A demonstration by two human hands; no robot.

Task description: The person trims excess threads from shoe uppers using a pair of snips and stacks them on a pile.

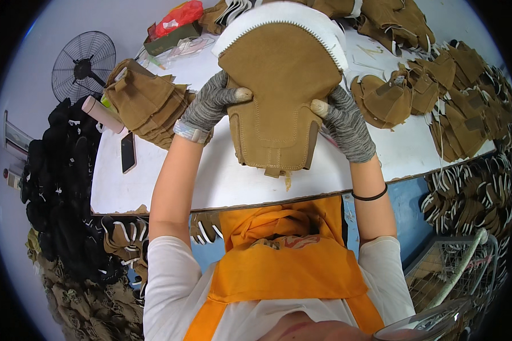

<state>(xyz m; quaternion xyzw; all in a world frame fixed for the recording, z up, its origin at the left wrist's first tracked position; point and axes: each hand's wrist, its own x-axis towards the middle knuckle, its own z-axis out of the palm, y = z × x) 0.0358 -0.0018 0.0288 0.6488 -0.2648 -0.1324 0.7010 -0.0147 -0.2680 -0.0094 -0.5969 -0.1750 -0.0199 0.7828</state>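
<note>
Upper: tan suede boot upper (281,85) with a white fleece rim (279,14); held up above the worktop (210,182), between both hands; its narrow stitched end points toward the person
Left hand: left hand (210,105) in a grey knit glove; closed on the upper's left edge, thumb tip pressed on the suede face
Right hand: right hand (347,122) in a grey knit glove; closed on the upper's right edge, thumb tip on the face; black band (371,196) on that wrist
Worktop: white; stack of tan pieces (145,102) just left of the left hand; phone (128,152) near that stack; more tan uppers (432,96) spread to the right, well apart from the held one
Surroundings: fan (83,63) at far left; black heap (57,170) beside the worktop; wire basket (455,267) at lower right
Person: orange apron (290,261) over a white shirt
</note>
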